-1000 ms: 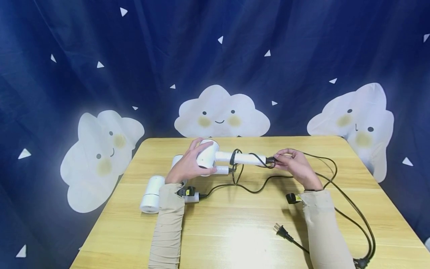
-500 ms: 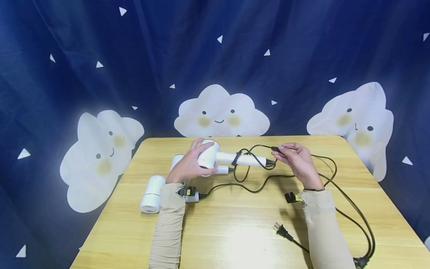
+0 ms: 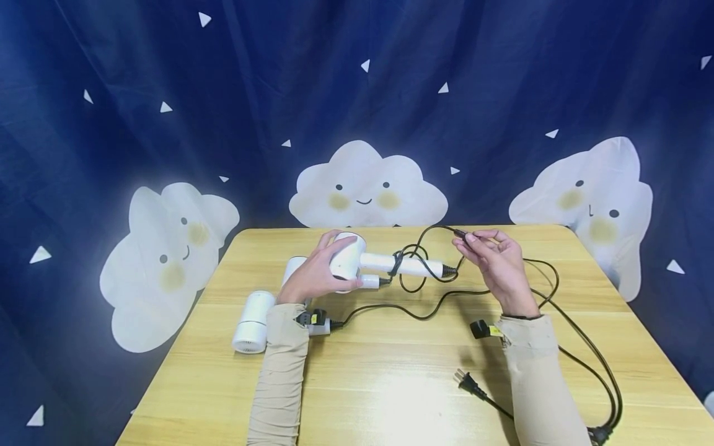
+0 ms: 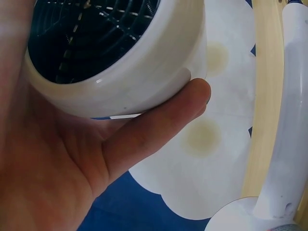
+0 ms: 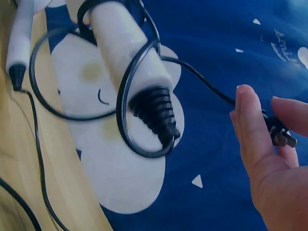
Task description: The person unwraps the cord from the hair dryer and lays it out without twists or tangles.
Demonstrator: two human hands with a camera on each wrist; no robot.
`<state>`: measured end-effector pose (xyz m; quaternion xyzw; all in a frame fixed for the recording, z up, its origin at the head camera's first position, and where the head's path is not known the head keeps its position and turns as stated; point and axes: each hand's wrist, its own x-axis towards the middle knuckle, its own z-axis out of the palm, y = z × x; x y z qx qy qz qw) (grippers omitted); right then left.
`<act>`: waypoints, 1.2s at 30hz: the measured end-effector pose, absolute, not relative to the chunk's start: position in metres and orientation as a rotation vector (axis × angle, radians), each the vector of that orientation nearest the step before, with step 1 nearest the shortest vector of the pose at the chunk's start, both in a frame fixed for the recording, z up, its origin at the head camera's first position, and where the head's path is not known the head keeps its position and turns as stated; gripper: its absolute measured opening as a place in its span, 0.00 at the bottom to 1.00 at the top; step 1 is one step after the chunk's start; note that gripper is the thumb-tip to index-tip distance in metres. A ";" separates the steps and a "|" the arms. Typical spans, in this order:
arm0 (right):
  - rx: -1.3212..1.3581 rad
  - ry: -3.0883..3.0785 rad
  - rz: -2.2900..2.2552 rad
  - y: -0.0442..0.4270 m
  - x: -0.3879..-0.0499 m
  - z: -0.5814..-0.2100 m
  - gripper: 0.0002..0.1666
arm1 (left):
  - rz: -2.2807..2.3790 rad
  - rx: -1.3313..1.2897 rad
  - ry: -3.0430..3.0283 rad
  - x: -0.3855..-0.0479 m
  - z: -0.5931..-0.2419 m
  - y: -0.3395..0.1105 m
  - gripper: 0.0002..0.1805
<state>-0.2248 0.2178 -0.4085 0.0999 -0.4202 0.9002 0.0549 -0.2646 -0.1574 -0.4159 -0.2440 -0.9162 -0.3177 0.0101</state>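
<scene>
My left hand [image 3: 320,267] grips the head of a white hair dryer [image 3: 346,257], its handle pointing right; the left wrist view shows the dark grille [image 4: 96,33] at the head's end. Black cord is looped around that handle [image 5: 122,43]. Between thumb and fingers, my right hand [image 3: 502,266] pinches the black plug [image 5: 279,131] of a cord, its metal prongs showing in the right wrist view. From the plug the cord [image 3: 426,232] runs left to the loops on the handle. A second white hair dryer [image 3: 369,282] lies behind my left hand, partly hidden.
Another white hair dryer [image 3: 253,322] lies at the left of the wooden table [image 3: 362,384], partly under my left forearm. A black cord [image 3: 591,347] curves down the right side. A loose two-pin plug [image 3: 470,383] lies near the front.
My right hand has moved from the handle's end up and to the right with the plug, drawing out cord. The loops on the handle have shifted. My left hand stays almost still.
</scene>
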 end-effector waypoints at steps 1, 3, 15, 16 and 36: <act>0.315 -1.254 2.736 0.217 -0.225 -0.408 0.07 | -0.991 -0.764 -2.861 -0.264 -0.416 -0.157 0.52; 0.334 -1.213 2.738 0.214 -0.225 -0.407 0.07 | -0.992 -0.769 -2.862 -0.265 -0.416 -0.156 0.52; 0.497 -1.032 2.700 0.194 -0.213 -0.392 0.13 | -0.988 -0.789 -2.855 -0.265 -0.418 -0.153 0.52; 0.524 -1.018 2.708 0.192 -0.212 -0.390 0.13 | -0.989 -0.788 -2.857 -0.265 -0.418 -0.153 0.52; 0.918 -1.123 2.689 0.166 -0.172 -0.362 0.22 | -1.036 -0.748 -2.830 -0.266 -0.421 -0.148 0.52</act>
